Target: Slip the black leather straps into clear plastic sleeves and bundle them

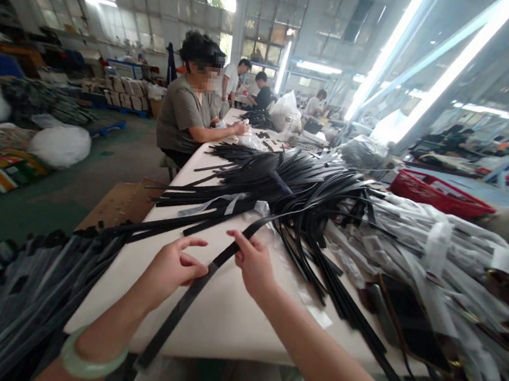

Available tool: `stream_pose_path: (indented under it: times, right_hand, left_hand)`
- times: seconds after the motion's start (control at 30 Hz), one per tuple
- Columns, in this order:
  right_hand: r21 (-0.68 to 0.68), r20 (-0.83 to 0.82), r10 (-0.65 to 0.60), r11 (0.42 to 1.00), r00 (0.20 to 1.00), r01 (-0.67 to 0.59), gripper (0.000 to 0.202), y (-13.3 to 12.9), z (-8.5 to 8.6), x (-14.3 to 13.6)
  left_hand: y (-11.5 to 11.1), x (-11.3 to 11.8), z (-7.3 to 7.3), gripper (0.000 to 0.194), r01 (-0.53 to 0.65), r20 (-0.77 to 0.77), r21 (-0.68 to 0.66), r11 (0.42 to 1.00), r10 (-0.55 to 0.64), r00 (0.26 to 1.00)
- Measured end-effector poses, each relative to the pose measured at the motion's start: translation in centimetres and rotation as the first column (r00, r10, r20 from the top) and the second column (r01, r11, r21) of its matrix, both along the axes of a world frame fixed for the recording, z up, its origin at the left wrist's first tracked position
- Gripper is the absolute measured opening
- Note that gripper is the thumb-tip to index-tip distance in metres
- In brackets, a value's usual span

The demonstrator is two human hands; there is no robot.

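Note:
A long black strap [185, 300] slants across the table's near end, its lower end at the front edge. My right hand [253, 263] is closed on it, the strap pinched between thumb and fingers. Lower down, my left hand [173, 273], with a pale green bangle [91, 362] on the wrist, grips the strap's edge at the fingertips; its index finger stands away from the strap. Near my left fingers the strap's surface turns greyer and shinier. Beyond my hands lies a big pile of black straps [278, 178], some ends fanning toward me on the right.
Straps in clear wrapping [444, 247] heap up at right, beside a dark phone-like slab [411, 319]. Behind stands a red basket [440, 195]. More wrapped straps [39, 289] lie at lower left. A co-worker [191, 99] sits along the table's [101, 302] left side; others work farther back.

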State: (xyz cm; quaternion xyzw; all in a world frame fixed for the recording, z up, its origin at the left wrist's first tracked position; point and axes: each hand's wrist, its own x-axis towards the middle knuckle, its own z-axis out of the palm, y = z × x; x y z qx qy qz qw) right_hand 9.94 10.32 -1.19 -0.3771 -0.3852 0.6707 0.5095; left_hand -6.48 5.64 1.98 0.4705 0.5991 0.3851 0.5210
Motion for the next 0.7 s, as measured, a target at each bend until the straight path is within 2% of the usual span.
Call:
stream_pose_path:
  times: [0.13, 0.27, 0.33, 0.5, 0.53, 0.63, 0.7]
  right_hand:
    - [-0.012, 0.044, 0.123, 0.992, 0.991, -0.123, 0.044, -1.4, -0.3, -0.4]
    - [-0.014, 0.025, -0.058, 0.998, 0.998, 0.059, 0.048, -0.2, -0.3, 0.6]
    - [-0.003, 0.027, -0.104, 0.995, 0.994, 0.104, 0.049, -0.1, -0.7, 0.5]
    - [0.052, 0.172, 0.092, 0.993, 0.981, -0.103, 0.056, -1.3, -1.4, 0.0]
    - [0.06, 0.16, 0.084, 0.994, 0.984, -0.095, 0.056, -1.1, -1.4, 0.2]
    - [0.061, 0.062, -0.063, 0.996, 0.996, 0.059, 0.055, -0.2, -1.1, 0.8]
    - [0.098, 0.105, -0.076, 0.993, 0.992, 0.065, 0.055, -0.2, -1.3, 0.6]
  left_hand:
    - [0.1, 0.3, -0.2, 0.064, 0.037, -0.011, 0.021, 0.999, -0.036, 0.999]
    - [0.1, 0.5, -0.5, 0.064, 0.067, -0.058, -0.016, 0.998, -0.068, 0.996]
    - [0.2, 0.6, -0.4, 0.063, 0.056, -0.076, 0.01, 0.998, -0.055, 0.996]
    - [0.4, 0.7, -0.1, 0.059, 0.047, -0.085, 0.063, 0.997, -0.042, 0.995]
    - [0.5, 0.7, -0.1, 0.059, 0.049, -0.08, 0.051, 0.998, -0.045, 0.996]
    - [0.7, 0.6, -0.2, 0.06, 0.034, -0.086, 0.037, 0.999, -0.03, 0.996]
    - [1.0, 0.7, -0.4, 0.06, 0.014, -0.093, 0.067, 0.998, -0.008, 0.996]
